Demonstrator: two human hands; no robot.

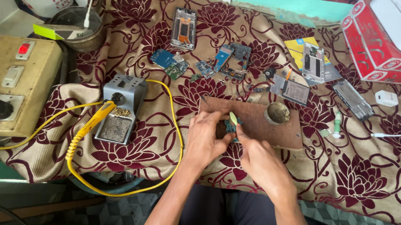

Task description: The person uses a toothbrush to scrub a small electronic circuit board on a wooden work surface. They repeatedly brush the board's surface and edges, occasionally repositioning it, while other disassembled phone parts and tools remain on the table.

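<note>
- Circuit board [232, 126] sits on the brown work board [276, 131], which keeps it off the cloth.
- My left hand [205, 137] pinches it steady.
- My right hand [259, 162] grips a pale tool [233, 119] (tip on the board).

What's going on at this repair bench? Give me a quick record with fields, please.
Setting: a table covered with a floral cloth
Left hand: steadies a small circuit board on a brown work board
Right hand: holds a pale tool with its tip at the circuit board
Left of the hands: yellow soldering iron resting in a grey stand
On the work board: small round tin
Farther back: phone frames and loose circuit boards
Far left: switchboard with a red light
</note>
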